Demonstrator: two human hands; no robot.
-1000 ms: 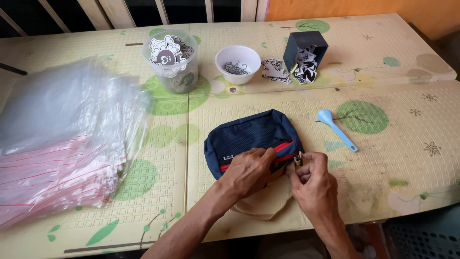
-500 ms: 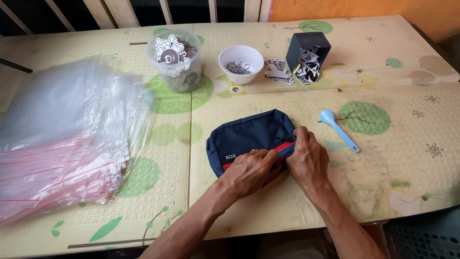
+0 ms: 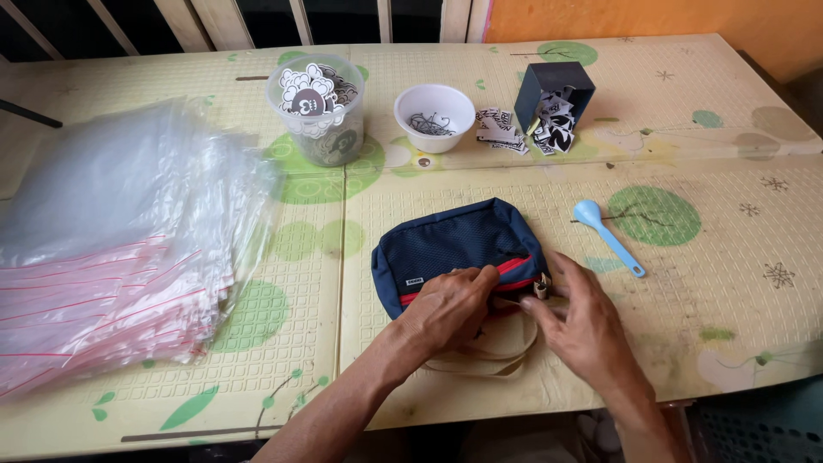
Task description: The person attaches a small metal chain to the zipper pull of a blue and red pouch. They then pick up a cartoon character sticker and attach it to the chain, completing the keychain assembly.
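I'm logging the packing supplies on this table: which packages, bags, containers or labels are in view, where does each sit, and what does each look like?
Stack of clear plastic zip bags with red seal strips: left side, flat pile.
Clear round plastic tub of black-and-white stickers: top centre-left.
White round bowl: top centre, small dark bits inside.
Dark blue open box: top right, tipped, stickers spilling out.
Small white label: on the navy zip pouch under both hands.

Clear red-striped zip bags (image 3: 111, 283) stacked far left
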